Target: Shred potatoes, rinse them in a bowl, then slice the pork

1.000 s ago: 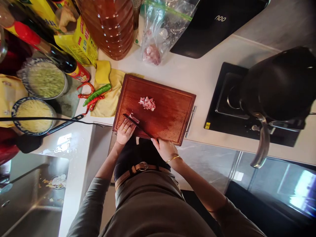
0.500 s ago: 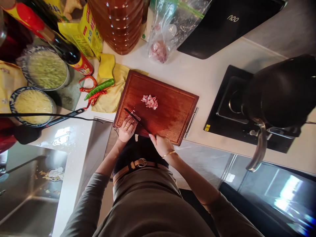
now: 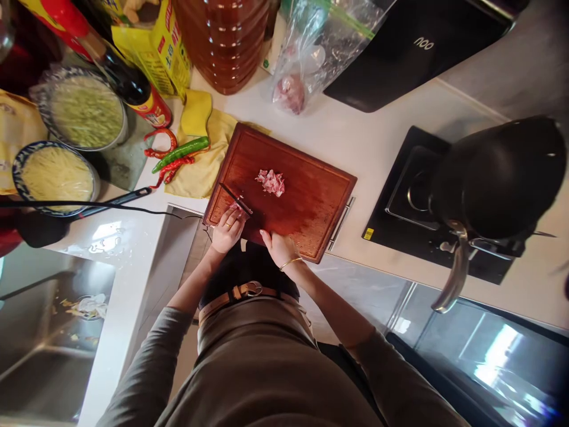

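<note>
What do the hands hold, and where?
The right hand grips the knife by its handle; the left hand holds down the meat at its near side.

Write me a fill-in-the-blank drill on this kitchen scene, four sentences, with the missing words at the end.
1. The right hand holds the ____.
2. On one finger, the left hand wears a ____.
3. Among the chillies, exactly one is ____; the rest are red.
4. The pile of cut meat lies on the ____.

Missing words: knife; ring; green; board.
</note>
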Demonstrator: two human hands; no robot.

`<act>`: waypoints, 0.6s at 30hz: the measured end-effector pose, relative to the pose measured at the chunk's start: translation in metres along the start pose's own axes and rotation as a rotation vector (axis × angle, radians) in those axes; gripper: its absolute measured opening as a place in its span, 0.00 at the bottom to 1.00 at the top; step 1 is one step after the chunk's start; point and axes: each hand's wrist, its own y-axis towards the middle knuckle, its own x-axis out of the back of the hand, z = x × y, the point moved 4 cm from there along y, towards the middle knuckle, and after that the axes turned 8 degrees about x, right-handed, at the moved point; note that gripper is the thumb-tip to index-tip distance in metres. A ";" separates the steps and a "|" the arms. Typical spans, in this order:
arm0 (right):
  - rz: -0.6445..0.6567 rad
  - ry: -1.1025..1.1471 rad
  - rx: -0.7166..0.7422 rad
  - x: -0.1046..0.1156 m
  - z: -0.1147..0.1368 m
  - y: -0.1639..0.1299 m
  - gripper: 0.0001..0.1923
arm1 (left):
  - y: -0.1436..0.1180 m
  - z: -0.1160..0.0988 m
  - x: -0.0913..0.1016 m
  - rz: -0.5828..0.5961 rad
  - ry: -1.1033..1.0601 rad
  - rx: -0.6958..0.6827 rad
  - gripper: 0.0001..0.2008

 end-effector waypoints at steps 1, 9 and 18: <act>0.006 0.000 -0.006 -0.002 -0.001 -0.001 0.28 | 0.000 -0.001 0.000 -0.011 0.002 -0.008 0.09; -0.055 -0.036 0.022 -0.009 0.007 0.020 0.30 | -0.002 -0.001 -0.003 -0.012 0.014 0.038 0.08; -0.174 0.081 0.133 0.000 -0.019 0.027 0.28 | -0.003 -0.003 -0.001 -0.012 0.046 0.052 0.09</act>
